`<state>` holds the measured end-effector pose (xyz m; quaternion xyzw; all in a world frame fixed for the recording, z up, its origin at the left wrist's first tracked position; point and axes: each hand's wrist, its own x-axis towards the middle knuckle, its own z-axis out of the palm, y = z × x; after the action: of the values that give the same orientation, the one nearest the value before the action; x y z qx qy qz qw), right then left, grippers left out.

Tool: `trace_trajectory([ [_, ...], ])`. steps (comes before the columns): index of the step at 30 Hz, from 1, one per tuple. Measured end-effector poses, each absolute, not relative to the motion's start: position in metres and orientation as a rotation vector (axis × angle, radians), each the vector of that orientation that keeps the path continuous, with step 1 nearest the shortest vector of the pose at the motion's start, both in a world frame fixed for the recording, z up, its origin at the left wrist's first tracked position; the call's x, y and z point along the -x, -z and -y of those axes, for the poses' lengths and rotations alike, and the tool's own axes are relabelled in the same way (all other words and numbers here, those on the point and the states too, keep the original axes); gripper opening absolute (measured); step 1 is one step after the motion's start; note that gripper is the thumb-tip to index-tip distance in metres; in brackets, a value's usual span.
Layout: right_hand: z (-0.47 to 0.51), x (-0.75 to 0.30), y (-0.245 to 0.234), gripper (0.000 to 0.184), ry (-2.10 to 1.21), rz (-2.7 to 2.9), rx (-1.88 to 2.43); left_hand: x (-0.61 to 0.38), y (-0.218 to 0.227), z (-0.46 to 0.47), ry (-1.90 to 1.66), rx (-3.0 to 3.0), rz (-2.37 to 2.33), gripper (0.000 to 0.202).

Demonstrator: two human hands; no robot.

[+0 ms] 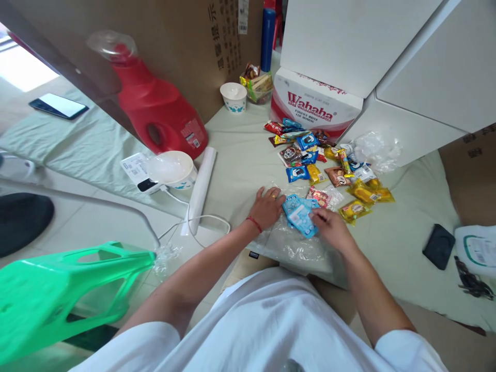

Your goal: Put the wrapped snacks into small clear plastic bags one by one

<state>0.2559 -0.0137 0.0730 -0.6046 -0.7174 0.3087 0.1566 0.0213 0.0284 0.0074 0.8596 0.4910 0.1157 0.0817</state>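
Observation:
My right hand (330,225) pinches the right edge of a light-blue packet (302,219), thumb and fingers together. More blue packets lie beneath it, partly covered. My left hand (267,207) rests palm down with its fingers stretched out, touching a clear plastic bag (300,249) beside the left edge of the blue packets. A red packet (319,196) lies just behind them. Farther back is a loose pile of small wrapped snacks, among them a dark-blue packet (297,173), a brown packet (337,176) and yellow packets (363,192).
A Wahaha carton (315,103) and a crumpled clear bag (376,150) stand behind the snacks. At left are a red detergent bottle (163,111), a paper bowl (176,168), a white roll (201,188) with a cable and a green stool (77,289). A black wallet-like item (438,246) lies right.

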Motion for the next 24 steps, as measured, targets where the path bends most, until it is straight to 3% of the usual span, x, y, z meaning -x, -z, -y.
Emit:
trace_trajectory([
  [5, -0.035, -0.232, -0.074, 0.039, -0.602, 2.134, 2.053, -0.022, -0.008, -0.027, -0.342, -2.555, -1.472, 0.042],
  [10, -0.041, -0.202, -0.061, 0.056, -0.41, 2.336, 2.25, -0.023, -0.008, -0.027, -0.339, -2.574, -1.467, 0.041],
  [15, -0.035, -0.196, -0.062, 0.041, -0.463, 2.207, 2.189, -0.023, -0.007, -0.028, -0.376, -2.528, -1.493, 0.047],
  [19, -0.039, -0.218, -0.074, 0.025, -0.719, 2.147, 1.939, -0.022, -0.007, -0.028, -0.408, -2.486, -1.498, 0.051],
  [24, -0.063, -0.273, -0.097, 0.031, -1.073, 2.075, 1.665, -0.021, -0.005, -0.029, -0.456, -2.458, -1.474, 0.048],
])
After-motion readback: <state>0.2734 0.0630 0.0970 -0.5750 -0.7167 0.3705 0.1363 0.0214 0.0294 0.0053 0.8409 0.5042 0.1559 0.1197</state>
